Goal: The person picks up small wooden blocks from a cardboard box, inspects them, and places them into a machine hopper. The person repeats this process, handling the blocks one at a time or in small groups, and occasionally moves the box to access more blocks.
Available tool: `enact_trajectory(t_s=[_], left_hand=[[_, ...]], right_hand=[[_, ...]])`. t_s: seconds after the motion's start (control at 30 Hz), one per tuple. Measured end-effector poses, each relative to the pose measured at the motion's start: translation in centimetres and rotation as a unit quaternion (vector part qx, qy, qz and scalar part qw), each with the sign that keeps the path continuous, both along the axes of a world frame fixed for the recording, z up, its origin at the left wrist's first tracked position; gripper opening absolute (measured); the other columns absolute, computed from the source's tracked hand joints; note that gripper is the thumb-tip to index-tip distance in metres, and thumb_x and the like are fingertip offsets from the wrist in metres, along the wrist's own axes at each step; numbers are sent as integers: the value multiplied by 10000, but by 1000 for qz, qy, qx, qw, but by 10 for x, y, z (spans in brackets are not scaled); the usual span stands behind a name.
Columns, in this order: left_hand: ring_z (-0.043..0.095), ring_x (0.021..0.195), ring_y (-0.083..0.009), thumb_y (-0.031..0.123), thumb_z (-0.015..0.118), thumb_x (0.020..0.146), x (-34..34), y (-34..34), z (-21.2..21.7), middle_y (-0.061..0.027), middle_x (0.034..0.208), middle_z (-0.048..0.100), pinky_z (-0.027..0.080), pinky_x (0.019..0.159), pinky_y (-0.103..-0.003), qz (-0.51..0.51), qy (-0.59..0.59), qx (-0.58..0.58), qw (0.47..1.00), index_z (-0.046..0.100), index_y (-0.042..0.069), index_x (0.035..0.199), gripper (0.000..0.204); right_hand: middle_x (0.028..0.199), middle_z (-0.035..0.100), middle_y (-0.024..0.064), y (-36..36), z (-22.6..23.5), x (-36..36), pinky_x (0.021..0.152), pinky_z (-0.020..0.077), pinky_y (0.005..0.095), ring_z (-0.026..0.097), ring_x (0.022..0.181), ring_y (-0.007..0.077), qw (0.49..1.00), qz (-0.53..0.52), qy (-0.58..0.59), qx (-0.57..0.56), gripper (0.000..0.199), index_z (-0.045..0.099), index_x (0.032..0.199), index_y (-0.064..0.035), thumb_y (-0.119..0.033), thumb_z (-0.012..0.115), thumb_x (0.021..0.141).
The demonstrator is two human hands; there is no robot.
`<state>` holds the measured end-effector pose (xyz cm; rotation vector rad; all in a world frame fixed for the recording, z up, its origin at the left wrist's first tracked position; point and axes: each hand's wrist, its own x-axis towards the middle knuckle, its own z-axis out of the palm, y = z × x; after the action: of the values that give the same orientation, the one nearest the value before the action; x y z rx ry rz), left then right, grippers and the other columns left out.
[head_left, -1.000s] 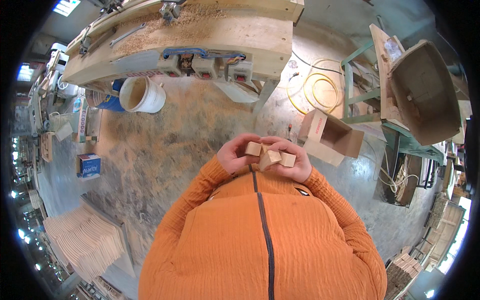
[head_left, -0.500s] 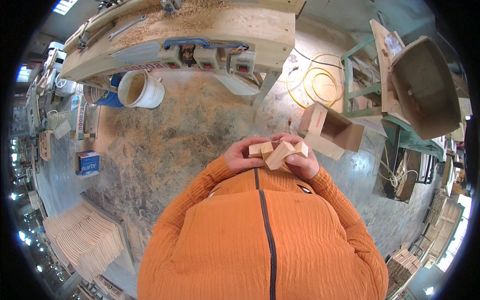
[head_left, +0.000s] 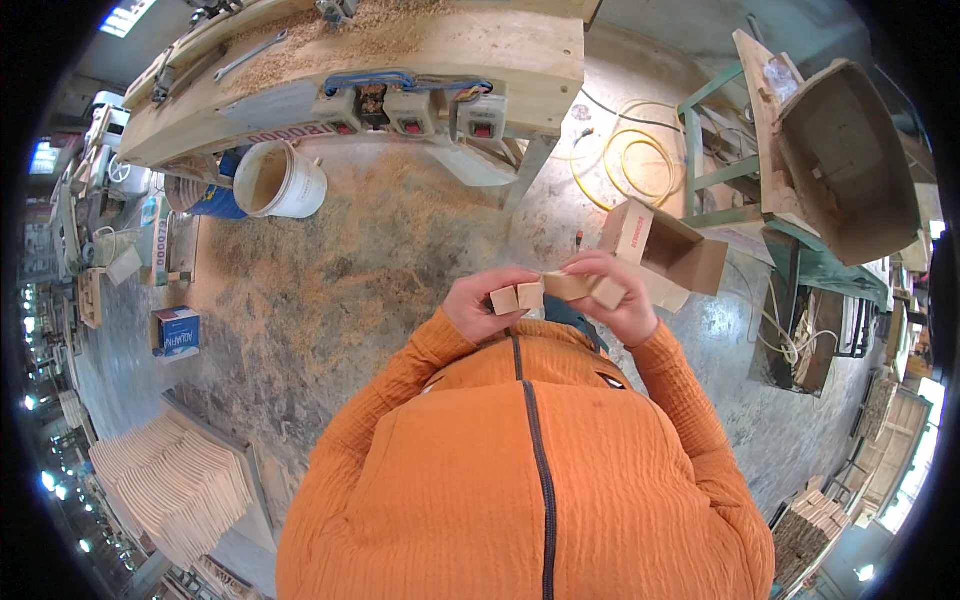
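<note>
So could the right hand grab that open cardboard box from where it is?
Probably not at once: the right hand is full of small wooden blocks, and the cardboard box sits down on the floor.

- Ahead of our hands (head_left: 560,300) we see open, sawdust-strewn floor (head_left: 350,270); passage there is free.
- The workbench (head_left: 400,60) bounds that room at the far side, with a white bucket (head_left: 280,180) at its left.
- An open carton (head_left: 665,250) stands just beside our right hand, and green frames (head_left: 730,150) block beyond it.
- Stacked boards (head_left: 170,480) close the lower left.
</note>
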<state>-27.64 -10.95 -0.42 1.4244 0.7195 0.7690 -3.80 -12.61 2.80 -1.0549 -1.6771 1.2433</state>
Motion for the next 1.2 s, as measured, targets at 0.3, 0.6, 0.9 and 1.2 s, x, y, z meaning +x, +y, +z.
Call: enact_trajectory(t_s=[0.3,0.6,0.9,1.2], left_hand=[[597,999,-201,-13,667,747,3,-1,-5,-114,1135,598,476,839,-292,40,42,125,990,567,32,1143,411],[578,970,-98,5,633,785,7,-4,-26,-73,1081,628,480,828,-251,76,-42,-68,994,554,50,1197,422],[564,958,-134,9,601,820,13,-11,-46,-70,1040,565,504,787,-298,186,69,0,980,412,58,1126,364],[564,907,-187,54,610,832,3,-9,-49,-84,1077,513,523,728,-369,130,-154,-373,906,350,44,1140,403]], right_hand=[[1063,571,113,-13,-20,-35,790,470,319,587,920,243,989,-103,-60,89,383,560,1090,-69,10,671,732],[1008,573,87,-6,-34,-45,829,447,327,562,904,212,986,-137,-83,56,357,572,1064,-46,-7,696,732],[1068,550,117,9,-54,-54,792,474,327,568,951,235,983,-146,-65,92,391,542,1095,-34,-73,712,745],[921,593,23,18,-66,-50,747,474,249,552,855,88,976,-62,87,-192,366,511,1047,-26,-87,720,753]])
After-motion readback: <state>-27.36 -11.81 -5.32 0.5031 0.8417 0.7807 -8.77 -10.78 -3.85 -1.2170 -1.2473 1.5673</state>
